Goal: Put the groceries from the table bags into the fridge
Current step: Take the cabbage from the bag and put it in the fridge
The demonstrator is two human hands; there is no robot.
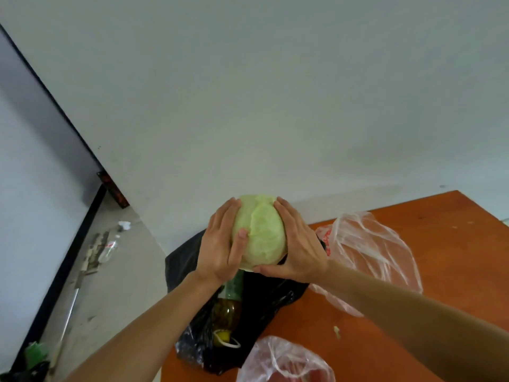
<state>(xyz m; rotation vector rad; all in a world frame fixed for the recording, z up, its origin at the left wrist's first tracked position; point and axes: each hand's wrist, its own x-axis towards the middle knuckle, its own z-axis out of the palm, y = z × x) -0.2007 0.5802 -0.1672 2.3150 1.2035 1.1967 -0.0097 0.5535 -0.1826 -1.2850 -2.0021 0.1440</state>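
Cabbage [260, 232], pale green and roughly egg-shaped, was held in the air between both hands, above the open black bag [275, 299] that lay at the left edge of the counter [440, 244]. The left hand [220, 244] cupped its left flank, fingers [228, 210] curled toward the far side and thumb laid across the near face. The right hand [300, 244] mirrored this on the right flank, thumb tucked under the base. Both grips were closed round the head, palms against the leaves.

The long axis ran away from the person, in line with the forearms. Neither hand was nearer: the load sat centred between them and hung clear of the bag's rim.

Directly beneath, a bottle [228, 310] with a yellow cap lay in the mouth of the black bag. A translucent bag [371, 252] lay just to the right, and a second translucent bag [286, 359] near the person.

A white wall [248, 92] closed off the space ahead. Left of the counter edge, the floor [118, 271] offered open room, with litter along a dark-framed panel. No fridge was in view. By judgement, the carry was in hand and would require a turn away from the counter, most freely to the left.
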